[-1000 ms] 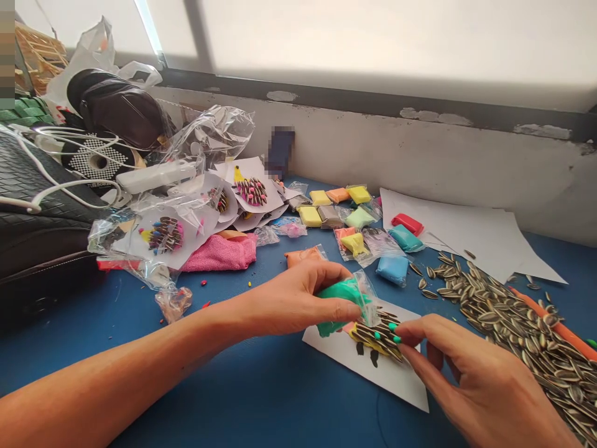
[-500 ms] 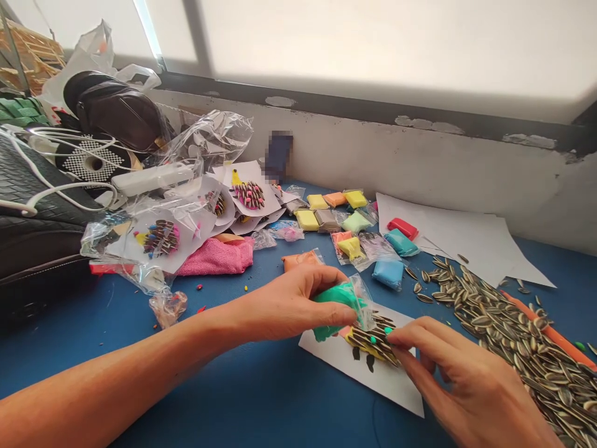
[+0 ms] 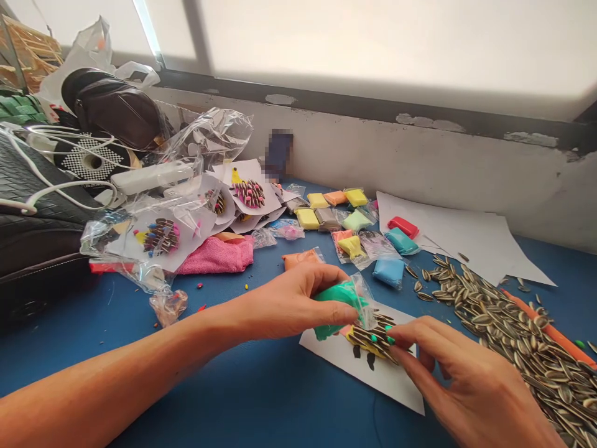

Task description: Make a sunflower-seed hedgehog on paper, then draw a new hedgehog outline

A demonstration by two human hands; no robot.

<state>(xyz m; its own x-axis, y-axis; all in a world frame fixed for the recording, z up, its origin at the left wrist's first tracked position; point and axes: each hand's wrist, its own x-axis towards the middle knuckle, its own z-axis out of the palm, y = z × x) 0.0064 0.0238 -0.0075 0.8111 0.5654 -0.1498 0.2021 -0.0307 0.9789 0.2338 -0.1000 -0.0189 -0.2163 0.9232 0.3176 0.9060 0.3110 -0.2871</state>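
1. Left hand (image 3: 298,305): closed around one clear bag (image 3: 367,306) containing green clay (image 3: 333,298).
2. Right hand (image 3: 471,367): thumb and forefinger nearly together at the seed-covered figure (image 3: 366,339); any grip cannot be told.
3. White card (image 3: 387,381): one, on the blue table (image 3: 261,392), bearing the figure; three green dots (image 3: 374,338) visible.
4. Beyond: one teal packet (image 3: 402,242), one blue packet (image 3: 388,272), both clear-wrapped.

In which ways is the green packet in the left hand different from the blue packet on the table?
The green packet is gripped in the left hand, while the blue packet lies on the table. The green packet looks squashed and irregular; the blue packet has a blockier shape. Both show clear plastic wrapping.
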